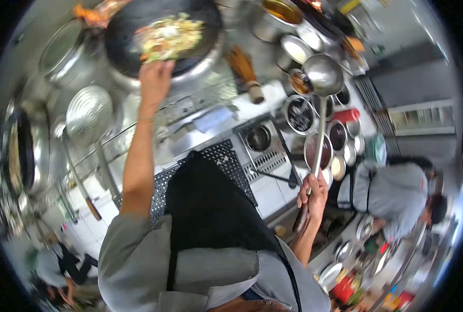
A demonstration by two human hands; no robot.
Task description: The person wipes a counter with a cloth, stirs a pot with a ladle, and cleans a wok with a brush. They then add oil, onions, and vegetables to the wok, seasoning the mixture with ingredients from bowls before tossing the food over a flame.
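My left hand point(156, 78) is at the near rim of a big black wok point(119, 39), its fingers closed; what they grip is hidden by blur. Chopped vegetables and noodle-like food point(174, 36) lie in the wok. My right hand point(314, 190) is wrapped round the wooden-ended handle of a long metal ladle point(323, 75). The ladle's bowl is up over the seasoning containers, beside a small bowl of reddish-brown sauce point(299, 82).
Flames point(93, 16) rise at the wok's left. A perforated strainer point(89, 115) lies left of my left arm. A bamboo brush point(244, 73) rests right of the wok. One co-worker point(390, 192) bends at the right, another person point(54, 265) is at the lower left.
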